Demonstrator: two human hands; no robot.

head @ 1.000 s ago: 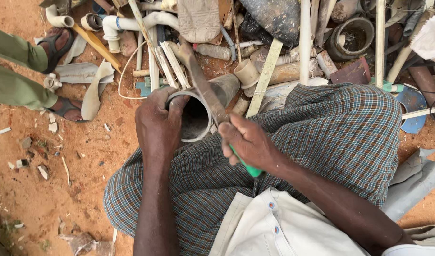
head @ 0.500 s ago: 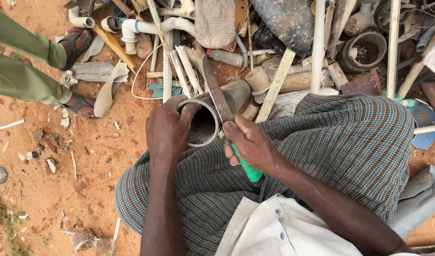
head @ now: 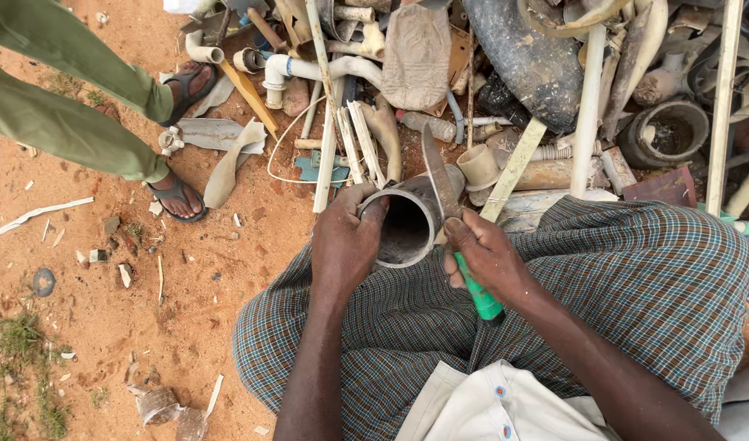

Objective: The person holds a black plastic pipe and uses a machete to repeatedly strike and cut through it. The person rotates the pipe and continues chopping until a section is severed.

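A grey pipe (head: 407,224) rests on the checked cloth (head: 635,278) over the lap, its open mouth facing up. The left hand (head: 346,245) clasps its rim, while the right hand (head: 484,257) grips a green-handled knife (head: 452,220) whose blade lies against the pipe's edge. Scrap pipes (head: 325,69) lie heaped just beyond on red soil.

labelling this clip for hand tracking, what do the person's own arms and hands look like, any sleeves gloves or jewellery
Both arms are bare from the frame edge down: no sleeves, gloves, watch or rings show on the left hand or the right hand. Fingernails are short. Below the arms there is a white buttoned shirt and a checked green-and-brown wrap over the lap.
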